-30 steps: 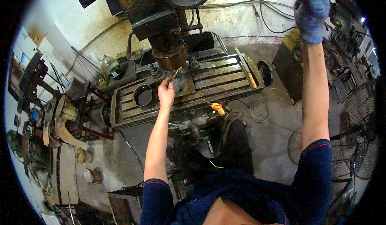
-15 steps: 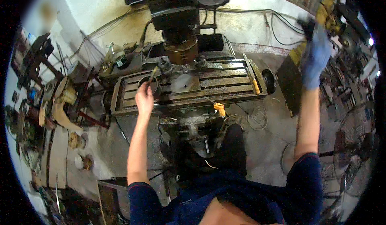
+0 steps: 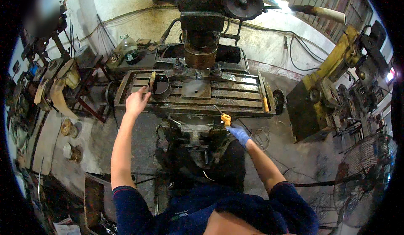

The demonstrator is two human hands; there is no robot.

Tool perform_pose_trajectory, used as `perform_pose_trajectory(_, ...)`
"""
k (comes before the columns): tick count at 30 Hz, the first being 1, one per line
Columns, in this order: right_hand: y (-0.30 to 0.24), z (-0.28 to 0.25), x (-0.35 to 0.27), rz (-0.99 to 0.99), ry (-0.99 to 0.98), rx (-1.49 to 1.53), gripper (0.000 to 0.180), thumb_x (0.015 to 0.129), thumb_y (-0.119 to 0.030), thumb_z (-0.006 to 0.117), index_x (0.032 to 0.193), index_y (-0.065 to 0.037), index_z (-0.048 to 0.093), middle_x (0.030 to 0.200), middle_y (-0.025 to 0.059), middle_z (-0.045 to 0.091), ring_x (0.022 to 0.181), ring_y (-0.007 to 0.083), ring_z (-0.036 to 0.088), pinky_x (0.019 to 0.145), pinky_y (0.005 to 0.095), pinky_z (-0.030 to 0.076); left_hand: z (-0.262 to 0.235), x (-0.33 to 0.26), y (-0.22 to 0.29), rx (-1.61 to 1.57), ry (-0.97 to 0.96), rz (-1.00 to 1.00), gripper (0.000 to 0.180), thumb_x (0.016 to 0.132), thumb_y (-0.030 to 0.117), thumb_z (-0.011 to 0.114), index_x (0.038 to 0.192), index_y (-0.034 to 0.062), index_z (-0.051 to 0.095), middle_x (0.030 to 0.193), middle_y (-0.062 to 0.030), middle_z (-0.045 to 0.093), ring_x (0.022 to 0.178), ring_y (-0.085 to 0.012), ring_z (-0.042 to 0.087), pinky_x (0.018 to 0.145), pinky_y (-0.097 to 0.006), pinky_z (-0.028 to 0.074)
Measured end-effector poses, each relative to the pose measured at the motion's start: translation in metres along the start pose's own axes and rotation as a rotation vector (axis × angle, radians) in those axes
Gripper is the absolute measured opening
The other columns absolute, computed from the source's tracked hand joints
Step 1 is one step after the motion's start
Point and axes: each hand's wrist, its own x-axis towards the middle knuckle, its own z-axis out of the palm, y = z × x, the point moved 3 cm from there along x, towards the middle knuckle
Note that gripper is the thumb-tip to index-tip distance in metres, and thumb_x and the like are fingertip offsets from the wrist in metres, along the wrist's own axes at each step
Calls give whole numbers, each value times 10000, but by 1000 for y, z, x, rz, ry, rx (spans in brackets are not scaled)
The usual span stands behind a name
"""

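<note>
While the bare left hand point(image 3: 136, 101) hovers with fingers spread at about seven o'clock of the dark metal cup point(image 3: 160, 87) on the milling machine table point(image 3: 235, 93), it holds nothing. At five o'clock of the table, the gloved right hand point(image 3: 237, 133) closes around the orange-knobbed crank handle point(image 3: 225, 118).

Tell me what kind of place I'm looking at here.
Most likely a metalworking or machine shop. A big milling machine with a slotted table stands in front, a yellow machine sits to the right, and the floor looks grimy. The gloved right hand is at an orange-knobbed lever.
</note>
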Motion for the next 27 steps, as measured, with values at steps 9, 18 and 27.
perform_pose_trajectory(9,-53,28,-35,-238,289,252,465,695,-172,737,1077,-15,523,820,26,584,683,136,533,660,280,449,2,-75,-158,-385,189,-309,393,717,0,535,1109,-2,562,777,-121,635,678,-178,605,641,-322,466)
perform_pose_trajectory(18,-245,-12,-107,-367,199,-1063,540,720,-507,572,991,-39,579,870,171,632,827,332,612,741,412,468,57,-154,-222,-676,-52,-525,343,747,-77,478,1081,-62,557,827,-164,614,634,-192,614,548,-293,487)
perform_pose_trajectory(27,-279,47,-9,-242,138,-1279,457,743,-478,520,868,-62,660,885,158,646,840,319,621,716,407,486,63,-120,-128,-608,-217,-295,280,771,29,543,1031,-74,568,709,-134,629,616,-167,615,544,-292,475)
